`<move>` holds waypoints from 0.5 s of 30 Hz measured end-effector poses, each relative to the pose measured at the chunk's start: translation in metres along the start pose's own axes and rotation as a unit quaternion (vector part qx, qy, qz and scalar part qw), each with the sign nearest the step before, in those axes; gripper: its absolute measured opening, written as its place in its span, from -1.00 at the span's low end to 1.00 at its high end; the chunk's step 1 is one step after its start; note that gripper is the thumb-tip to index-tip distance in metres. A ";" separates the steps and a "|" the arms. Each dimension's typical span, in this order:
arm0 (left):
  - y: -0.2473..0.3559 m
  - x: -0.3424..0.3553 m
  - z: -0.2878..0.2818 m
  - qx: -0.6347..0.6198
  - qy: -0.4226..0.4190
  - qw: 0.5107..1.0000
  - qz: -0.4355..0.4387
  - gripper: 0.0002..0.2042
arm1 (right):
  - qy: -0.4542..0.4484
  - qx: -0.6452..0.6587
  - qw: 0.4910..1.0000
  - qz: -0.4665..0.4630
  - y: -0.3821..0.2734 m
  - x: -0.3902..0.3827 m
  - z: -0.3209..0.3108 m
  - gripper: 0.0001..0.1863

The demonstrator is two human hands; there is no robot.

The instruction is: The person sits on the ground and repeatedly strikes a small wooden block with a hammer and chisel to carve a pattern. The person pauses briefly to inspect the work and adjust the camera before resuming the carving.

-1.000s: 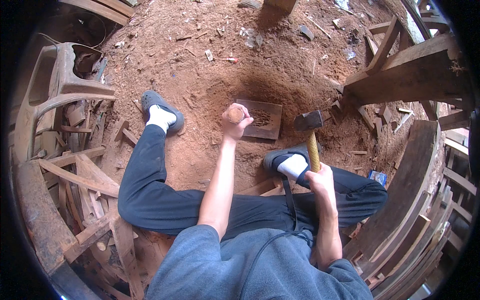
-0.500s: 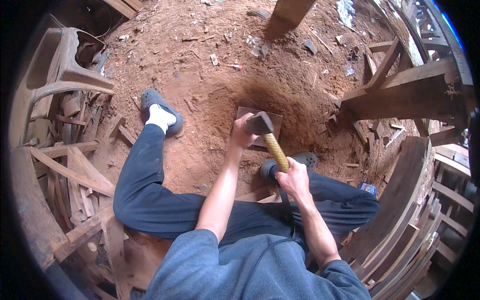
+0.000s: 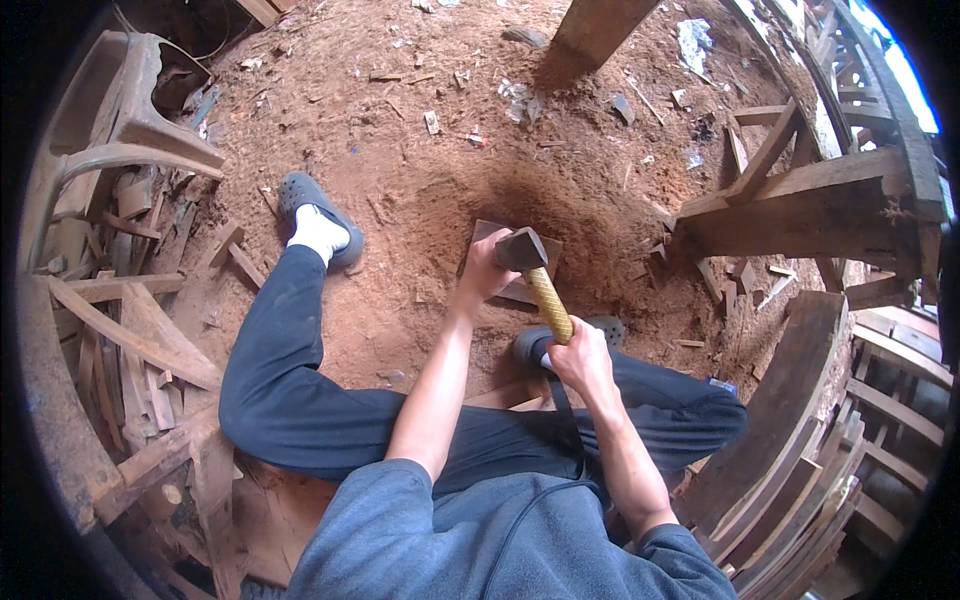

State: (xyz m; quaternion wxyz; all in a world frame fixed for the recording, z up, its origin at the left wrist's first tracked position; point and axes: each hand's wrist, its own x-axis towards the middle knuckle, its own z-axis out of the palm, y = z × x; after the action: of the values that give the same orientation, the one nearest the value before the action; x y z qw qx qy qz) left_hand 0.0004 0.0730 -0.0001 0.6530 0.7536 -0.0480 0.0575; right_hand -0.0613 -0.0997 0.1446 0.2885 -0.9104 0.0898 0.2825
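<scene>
A hammer [image 3: 547,302] with a dark metal head and a yellow wrapped handle is gripped near the handle's lower end by my right hand [image 3: 583,358]. Its head hangs over the fingers of my left hand [image 3: 485,268] and hides most of them. That left hand looks closed, low over a flat square board [image 3: 553,250] on the ground; what it grips, if anything, is hidden. The board lies between my feet, at the near edge of a shallow hollow in the brown dust.
A worn plastic chair [image 3: 150,145] stands at the left beside piled wood scraps [image 3: 140,340]. On the right are a heavy timber beam [image 3: 800,220] and stacked curved planks [image 3: 775,410]. A wooden post [image 3: 600,35] rises at the far side. Litter and chips dot the ground.
The view has shifted slightly. My hands, the hammer and the board keep nearly the same places relative to each other.
</scene>
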 end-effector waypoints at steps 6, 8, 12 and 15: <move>-0.003 -0.002 -0.002 0.008 -0.058 0.998 -0.033 -0.48 | -0.002 -0.007 1.000 0.005 0.005 -0.001 -0.001 -0.73; 0.003 -0.003 -0.012 0.032 -0.102 0.993 -0.043 -0.41 | 0.002 -0.005 1.000 0.003 0.007 -0.002 0.000 -0.73; 0.040 0.012 -0.045 -0.012 -0.133 0.984 -0.121 -0.38 | 0.003 0.002 1.000 0.000 0.009 -0.002 0.002 -0.73; 0.104 0.033 -0.081 -0.025 -0.039 0.999 -0.002 -0.41 | 0.001 0.004 1.000 -0.003 0.009 -0.003 0.001 -0.73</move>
State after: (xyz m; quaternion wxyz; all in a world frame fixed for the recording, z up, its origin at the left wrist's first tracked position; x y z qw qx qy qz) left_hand 0.0161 0.1385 0.1179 0.6693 0.7390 -0.0734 0.0256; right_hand -0.0672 -0.1068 0.1411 0.2930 -0.9097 0.0887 0.2806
